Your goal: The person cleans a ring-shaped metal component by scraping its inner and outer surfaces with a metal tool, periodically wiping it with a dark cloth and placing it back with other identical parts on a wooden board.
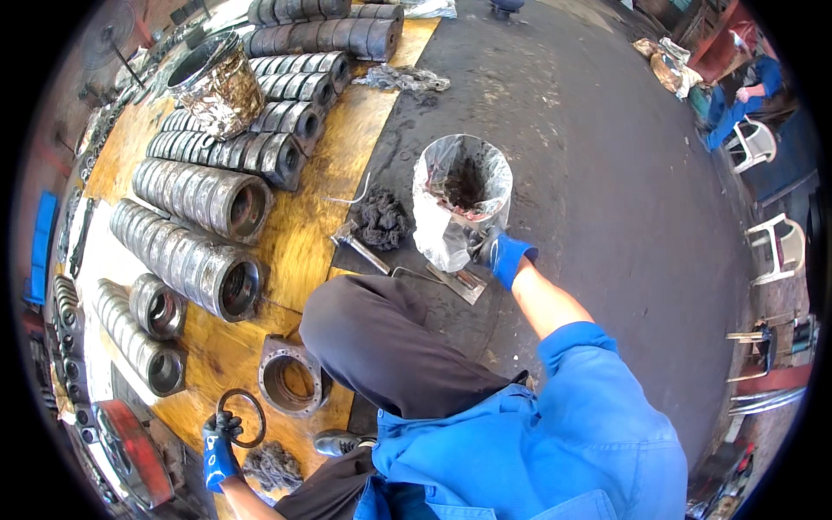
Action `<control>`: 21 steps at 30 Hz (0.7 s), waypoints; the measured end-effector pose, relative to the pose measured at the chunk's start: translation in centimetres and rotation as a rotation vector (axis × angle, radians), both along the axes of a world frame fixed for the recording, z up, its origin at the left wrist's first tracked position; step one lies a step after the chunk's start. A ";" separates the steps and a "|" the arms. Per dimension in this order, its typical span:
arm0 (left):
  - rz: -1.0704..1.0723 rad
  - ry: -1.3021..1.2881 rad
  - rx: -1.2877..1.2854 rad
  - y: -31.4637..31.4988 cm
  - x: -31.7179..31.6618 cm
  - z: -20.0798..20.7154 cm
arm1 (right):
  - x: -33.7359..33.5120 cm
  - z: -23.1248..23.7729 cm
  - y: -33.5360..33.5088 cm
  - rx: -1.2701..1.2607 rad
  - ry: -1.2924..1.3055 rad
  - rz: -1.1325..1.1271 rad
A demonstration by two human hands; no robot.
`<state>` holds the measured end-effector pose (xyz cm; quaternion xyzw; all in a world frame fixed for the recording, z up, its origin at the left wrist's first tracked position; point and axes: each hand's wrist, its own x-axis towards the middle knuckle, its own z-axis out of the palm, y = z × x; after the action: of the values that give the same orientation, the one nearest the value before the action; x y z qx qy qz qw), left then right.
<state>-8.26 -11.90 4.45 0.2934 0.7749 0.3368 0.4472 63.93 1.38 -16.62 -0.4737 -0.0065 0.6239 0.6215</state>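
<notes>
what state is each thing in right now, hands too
left hand, gloved, closed on the black ring
black ring, held in the left hand
right hand, gloved, at the lined bin, grip unclear
lined bin, open, partly filled
hammer, lying down
dark wool clump, heaped
flanged housing, bore open upward
smeared bucket, open-topped
grey metal parts, lined up in rows

The floor (607,191) is dark and stained. Two white chairs (763,147) stand at right, a fan (106,39) at upper left.
</notes>
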 end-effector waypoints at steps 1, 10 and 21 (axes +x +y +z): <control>0.000 -0.010 0.007 -0.1 -0.6 -0.3 | -0.4 -0.2 -0.1 0.007 0.004 0.000; 0.013 -0.027 0.025 -0.9 -0.8 -0.6 | -3.6 -0.6 0.1 0.051 -0.045 0.040; 0.014 -0.035 0.061 -1.0 0.5 0.3 | -4.8 -0.2 0.7 0.067 -0.167 0.060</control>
<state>-7.76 -12.94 4.72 0.2958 0.7584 0.3684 0.4491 59.11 2.07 -16.81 -0.5026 -0.0933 0.6002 0.6152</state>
